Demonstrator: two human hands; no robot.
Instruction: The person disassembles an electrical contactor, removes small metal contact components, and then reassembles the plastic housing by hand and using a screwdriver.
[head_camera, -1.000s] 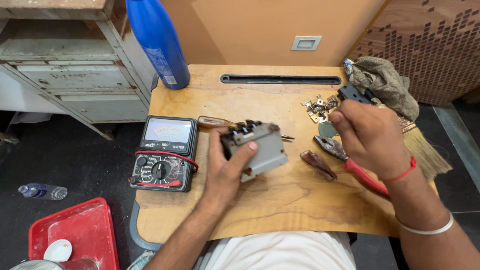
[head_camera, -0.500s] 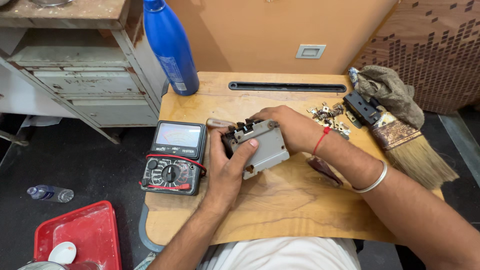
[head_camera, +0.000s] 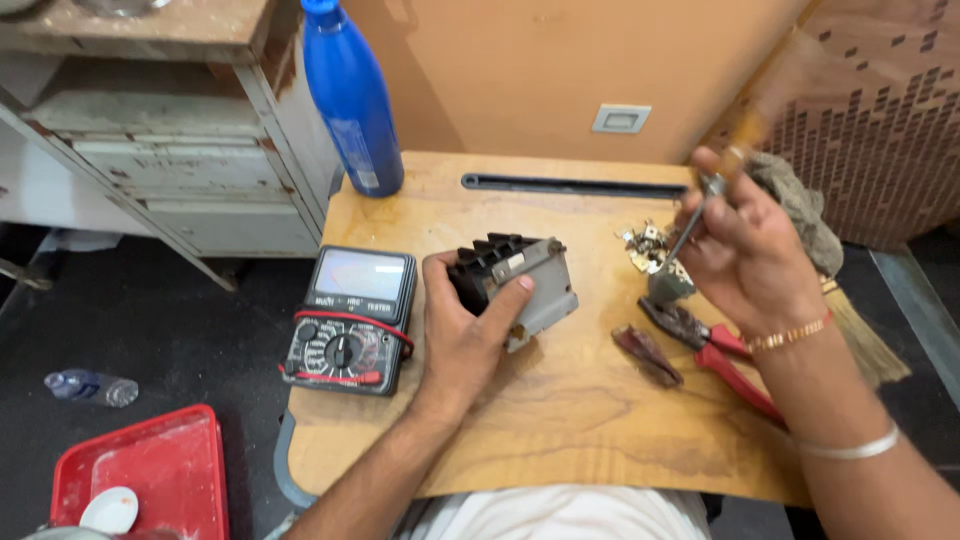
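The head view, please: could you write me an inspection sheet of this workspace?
Surface: wooden board, slot along its far edge.
Job's things: grey-and-black electrical block; thin screwdriver.
Clutter: black multimeter, red-handled pliers, small metal parts, rag, brush.
Hands: left hand grips block; right hand holds screwdriver.
Cables: nothing seen.
Surroundings: blue bottle, red tray, worn cabinet.

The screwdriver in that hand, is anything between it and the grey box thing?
Nothing visible. The right hand holds the screwdriver raised, and only bare wooden desk lies between it and the grey box in the left hand.
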